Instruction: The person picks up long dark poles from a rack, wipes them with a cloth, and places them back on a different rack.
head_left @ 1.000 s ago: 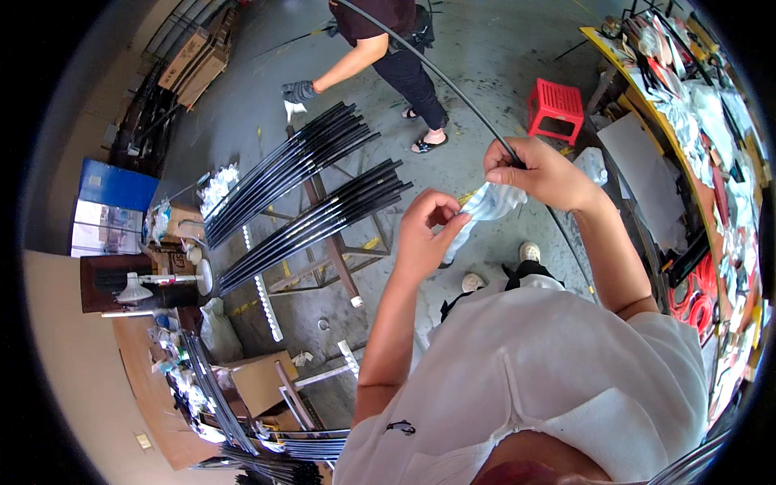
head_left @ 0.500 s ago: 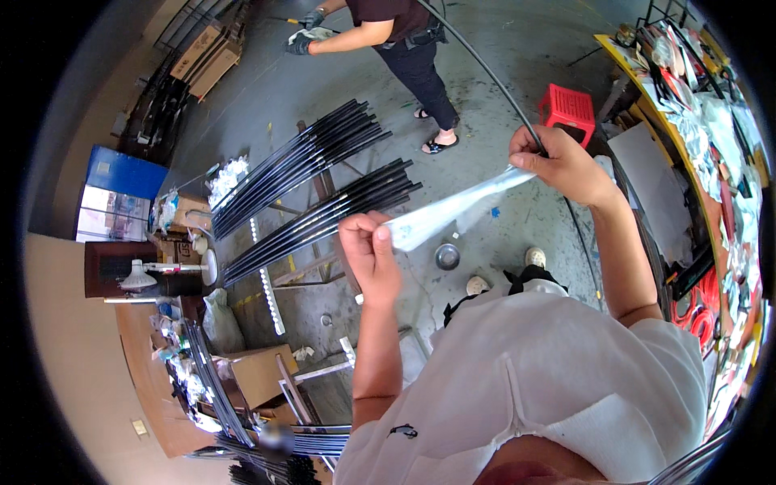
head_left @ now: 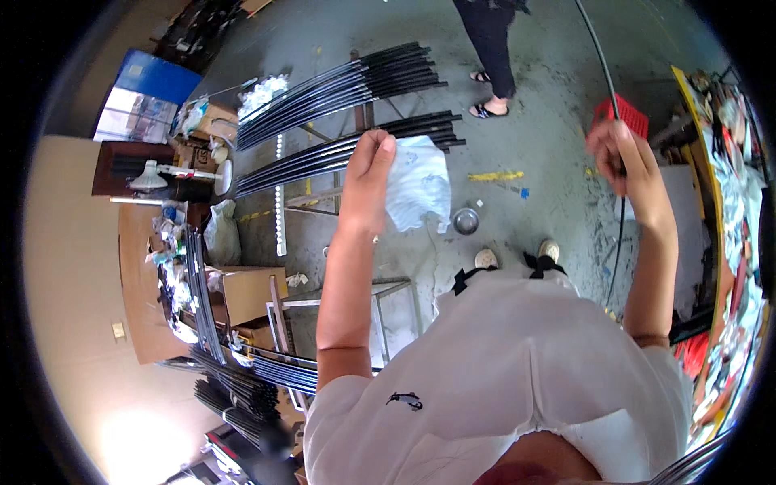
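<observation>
My left hand is closed, pinching the edge of a thin, pale white cloth between thumb and fingers. The cloth hangs loosely on the right of that hand, with faint marks on it and a ragged lower edge. Out to the right, my right hand is closed around a long, thin black rod. The rod rises past the top edge of the view, and a thin black length trails down below the hand. My right fingers are slightly blurred.
Bundles of black rods lie on a rack at left. Beyond stands a person in dark trousers and sandals. A red stool is behind my right hand, a metal bowl on the floor, a cluttered yellow-edged table at right.
The cloth, stretched between both hands before, now hangs from my left hand alone. My right hand has moved away to the right, still on the rod. The view has shifted.
</observation>
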The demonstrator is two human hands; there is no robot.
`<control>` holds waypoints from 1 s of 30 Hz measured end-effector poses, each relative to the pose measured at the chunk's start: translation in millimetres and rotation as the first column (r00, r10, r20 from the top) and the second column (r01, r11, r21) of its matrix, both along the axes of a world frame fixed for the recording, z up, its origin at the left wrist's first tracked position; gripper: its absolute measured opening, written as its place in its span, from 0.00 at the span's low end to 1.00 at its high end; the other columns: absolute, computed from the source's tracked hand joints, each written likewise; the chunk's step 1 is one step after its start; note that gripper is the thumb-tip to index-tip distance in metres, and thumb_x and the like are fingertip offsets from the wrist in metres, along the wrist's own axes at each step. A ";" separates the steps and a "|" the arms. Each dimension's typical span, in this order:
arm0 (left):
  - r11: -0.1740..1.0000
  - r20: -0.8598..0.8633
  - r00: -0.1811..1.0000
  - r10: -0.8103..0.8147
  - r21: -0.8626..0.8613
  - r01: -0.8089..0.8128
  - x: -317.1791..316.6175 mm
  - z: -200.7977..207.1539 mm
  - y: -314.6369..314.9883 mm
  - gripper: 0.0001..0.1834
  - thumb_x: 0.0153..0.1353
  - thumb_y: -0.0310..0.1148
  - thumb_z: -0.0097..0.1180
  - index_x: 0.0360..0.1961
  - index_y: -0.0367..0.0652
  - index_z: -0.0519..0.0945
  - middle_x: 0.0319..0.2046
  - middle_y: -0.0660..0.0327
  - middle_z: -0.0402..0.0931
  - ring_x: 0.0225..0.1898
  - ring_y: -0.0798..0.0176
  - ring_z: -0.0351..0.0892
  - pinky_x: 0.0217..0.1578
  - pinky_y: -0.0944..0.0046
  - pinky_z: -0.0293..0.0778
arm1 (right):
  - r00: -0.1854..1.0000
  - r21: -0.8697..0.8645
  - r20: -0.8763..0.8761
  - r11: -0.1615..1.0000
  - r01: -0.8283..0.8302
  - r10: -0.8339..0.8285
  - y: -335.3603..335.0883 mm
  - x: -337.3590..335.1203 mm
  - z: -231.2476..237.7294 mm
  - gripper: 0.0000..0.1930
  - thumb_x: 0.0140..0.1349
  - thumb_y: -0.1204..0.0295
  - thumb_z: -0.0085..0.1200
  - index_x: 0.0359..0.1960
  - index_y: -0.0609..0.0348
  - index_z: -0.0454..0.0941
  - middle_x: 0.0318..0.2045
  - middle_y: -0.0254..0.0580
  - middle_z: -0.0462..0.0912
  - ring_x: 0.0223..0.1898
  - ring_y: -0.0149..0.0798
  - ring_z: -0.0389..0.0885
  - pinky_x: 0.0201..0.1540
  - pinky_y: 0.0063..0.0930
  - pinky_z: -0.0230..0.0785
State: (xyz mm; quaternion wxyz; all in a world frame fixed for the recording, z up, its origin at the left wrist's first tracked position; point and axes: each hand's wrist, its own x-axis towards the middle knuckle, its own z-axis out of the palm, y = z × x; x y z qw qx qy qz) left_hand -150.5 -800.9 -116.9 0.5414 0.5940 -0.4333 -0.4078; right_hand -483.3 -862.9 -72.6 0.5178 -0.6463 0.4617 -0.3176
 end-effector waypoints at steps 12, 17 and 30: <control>0.960 0.301 0.918 0.257 -0.192 -0.206 97.6 62.6 -15.4 0.10 0.64 0.38 0.50 0.36 0.42 0.71 0.25 0.72 0.60 0.29 0.76 0.55 0.31 0.73 0.55 | 0.944 0.109 -0.121 0.950 -0.294 0.307 39.9 24.3 -91.5 0.21 0.68 0.58 0.39 0.26 0.62 0.74 0.14 0.35 0.67 0.18 0.29 0.65 0.24 0.26 0.60; 0.975 0.420 0.887 0.192 -0.182 -0.125 98.4 99.7 -16.4 0.07 0.65 0.35 0.49 0.36 0.43 0.70 0.26 0.72 0.61 0.30 0.77 0.57 0.32 0.74 0.56 | 0.906 0.073 -0.175 0.923 -0.378 0.385 53.2 54.4 -113.3 0.20 0.67 0.58 0.40 0.27 0.62 0.75 0.13 0.39 0.69 0.17 0.33 0.68 0.24 0.28 0.62; 0.922 0.640 0.766 -0.053 -0.264 0.285 1.4 121.5 11.8 0.09 0.63 0.21 0.45 0.34 0.41 0.57 0.42 0.51 0.80 0.32 0.79 0.68 0.33 0.78 0.63 | 0.952 -0.011 -0.101 0.956 -0.292 0.289 41.4 76.9 -132.2 0.21 0.68 0.58 0.39 0.26 0.62 0.74 0.10 0.38 0.67 0.14 0.32 0.66 0.21 0.28 0.60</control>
